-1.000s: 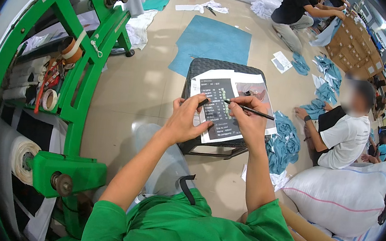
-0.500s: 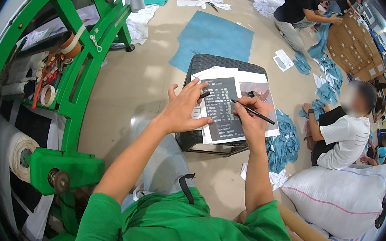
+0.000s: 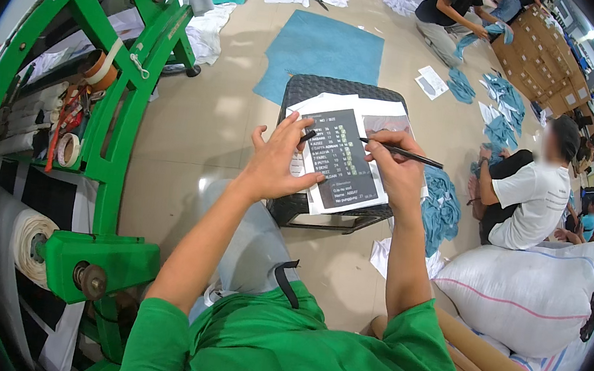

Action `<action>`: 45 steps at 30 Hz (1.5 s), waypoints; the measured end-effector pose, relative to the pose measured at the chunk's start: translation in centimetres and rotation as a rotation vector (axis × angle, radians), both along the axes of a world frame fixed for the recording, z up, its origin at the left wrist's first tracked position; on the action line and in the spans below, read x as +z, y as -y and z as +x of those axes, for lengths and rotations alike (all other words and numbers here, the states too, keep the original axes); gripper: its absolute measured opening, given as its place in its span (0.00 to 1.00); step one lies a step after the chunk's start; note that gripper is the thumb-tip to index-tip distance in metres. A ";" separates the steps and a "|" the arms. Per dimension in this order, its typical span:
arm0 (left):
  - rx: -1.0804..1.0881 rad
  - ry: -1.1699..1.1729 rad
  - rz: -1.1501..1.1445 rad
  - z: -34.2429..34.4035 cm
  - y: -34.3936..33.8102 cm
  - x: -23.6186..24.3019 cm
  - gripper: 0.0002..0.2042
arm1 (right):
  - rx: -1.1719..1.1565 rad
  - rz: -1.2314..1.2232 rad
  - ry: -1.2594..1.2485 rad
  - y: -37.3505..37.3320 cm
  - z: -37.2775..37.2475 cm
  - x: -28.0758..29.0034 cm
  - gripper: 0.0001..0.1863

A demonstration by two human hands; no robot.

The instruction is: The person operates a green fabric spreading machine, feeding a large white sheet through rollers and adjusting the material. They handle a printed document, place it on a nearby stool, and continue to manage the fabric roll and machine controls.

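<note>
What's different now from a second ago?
The right hand moved the black pen rightward, its tip now past the tick column on the dark sheet. The left hand opened wider. Nothing was let go: the pen is still held, the sheet still on the black stool.

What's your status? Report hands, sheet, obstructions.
Right hand gripping black pen, tip at right edge of printed sheet. Left hand spread at sheet's left edge, partly covering it; small black piece by its fingers. Sheet lies atop black stool.
</note>
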State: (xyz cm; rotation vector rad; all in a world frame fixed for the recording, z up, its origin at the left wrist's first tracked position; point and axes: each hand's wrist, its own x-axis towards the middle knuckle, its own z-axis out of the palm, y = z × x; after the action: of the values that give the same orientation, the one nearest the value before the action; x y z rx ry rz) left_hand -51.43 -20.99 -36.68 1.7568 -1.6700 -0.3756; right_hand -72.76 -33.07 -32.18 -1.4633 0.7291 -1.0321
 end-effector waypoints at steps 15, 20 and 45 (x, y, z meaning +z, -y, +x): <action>0.077 -0.323 -0.017 0.4 0.6 -2.5 0.35 | 0.301 -0.063 -0.327 1.5 7.5 -1.5 0.08; 0.083 -0.340 -0.003 0.6 0.5 -2.3 0.36 | 0.274 -0.064 -0.328 1.1 8.0 -2.1 0.08; 0.003 -0.288 0.091 1.4 0.1 -1.4 0.39 | 0.238 0.000 -0.315 1.7 7.7 -3.1 0.08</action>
State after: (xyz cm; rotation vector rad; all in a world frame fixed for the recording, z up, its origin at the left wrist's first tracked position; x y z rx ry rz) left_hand -50.06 -21.12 -38.12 1.6785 -1.4644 -0.6792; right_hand -65.05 -34.73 -35.33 -1.6876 0.7526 -0.6272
